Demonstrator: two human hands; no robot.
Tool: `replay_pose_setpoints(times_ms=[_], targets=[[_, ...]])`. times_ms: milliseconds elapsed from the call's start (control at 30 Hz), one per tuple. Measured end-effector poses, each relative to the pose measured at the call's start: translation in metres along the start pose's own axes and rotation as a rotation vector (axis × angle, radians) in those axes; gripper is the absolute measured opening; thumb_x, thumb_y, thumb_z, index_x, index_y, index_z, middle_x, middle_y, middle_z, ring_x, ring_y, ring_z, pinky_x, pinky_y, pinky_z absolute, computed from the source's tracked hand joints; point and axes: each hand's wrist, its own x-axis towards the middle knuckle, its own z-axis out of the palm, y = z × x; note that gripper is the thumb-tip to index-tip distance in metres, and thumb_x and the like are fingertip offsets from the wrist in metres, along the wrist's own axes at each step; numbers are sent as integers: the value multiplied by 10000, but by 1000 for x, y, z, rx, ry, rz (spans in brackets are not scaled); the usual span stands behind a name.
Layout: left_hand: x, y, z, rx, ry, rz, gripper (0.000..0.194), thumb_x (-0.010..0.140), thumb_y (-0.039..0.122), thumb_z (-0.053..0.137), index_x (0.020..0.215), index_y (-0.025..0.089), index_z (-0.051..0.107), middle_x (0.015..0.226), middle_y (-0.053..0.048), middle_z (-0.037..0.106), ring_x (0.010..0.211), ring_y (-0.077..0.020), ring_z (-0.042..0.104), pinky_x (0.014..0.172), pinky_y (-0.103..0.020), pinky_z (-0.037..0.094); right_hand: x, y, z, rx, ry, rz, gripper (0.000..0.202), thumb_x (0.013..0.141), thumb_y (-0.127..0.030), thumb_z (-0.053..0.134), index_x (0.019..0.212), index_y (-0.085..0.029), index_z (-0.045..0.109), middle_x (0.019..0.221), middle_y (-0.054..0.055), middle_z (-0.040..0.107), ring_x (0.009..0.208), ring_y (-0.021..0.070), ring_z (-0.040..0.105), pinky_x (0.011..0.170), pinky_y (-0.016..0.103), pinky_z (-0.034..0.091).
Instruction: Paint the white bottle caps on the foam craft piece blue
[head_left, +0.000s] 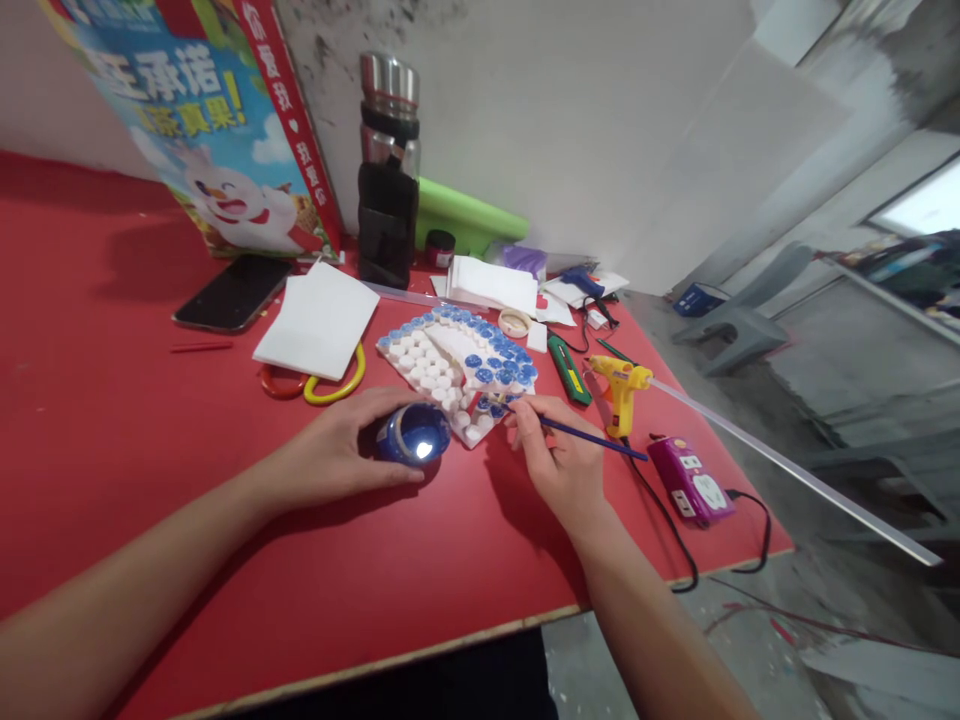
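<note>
My left hand [360,445] is wrapped round a small jar of blue paint [414,434], tilted so its mouth faces me. My right hand [559,455] pinches a thin blue paintbrush [592,436], its tip end close to the lower right of a model [427,365]. That model is built up from small round white pieces, many of them painted blue along the top and right, the left side still white. Just where the brush tip touches is hidden by my fingers. The model rests on the red table [450,560].
Right of the model lie a green utility knife [568,370], a yellow glue gun [621,385] with a long glue stick, and a purple power box [688,480] with cables. Scissors [337,388] under white paper [316,318], a phone [234,292] and a bottle [388,190] stand behind.
</note>
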Motion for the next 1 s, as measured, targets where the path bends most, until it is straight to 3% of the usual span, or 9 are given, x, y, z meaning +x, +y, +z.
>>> replay_pose_setpoints(times_ms=[133, 1000], targets=[[0, -1, -1, 2, 2, -1, 786, 726, 561, 980, 1408, 262, 730, 1385, -129, 775, 1256, -387, 747, 1130, -532, 601, -1, 0, 1, 21, -11, 18, 193, 1111, -289, 572, 993, -209, 702, 805, 36, 765, 603, 155, 689, 588, 293, 556], [0, 1, 1, -5, -1, 1, 733, 739, 520, 975, 1379, 260, 731, 1385, -119, 775, 1269, -381, 738, 1138, -531, 592, -3, 1, 2, 7, 20, -6, 184, 1107, -283, 579, 976, -215, 690, 803, 39, 766, 579, 153, 684, 569, 291, 553]])
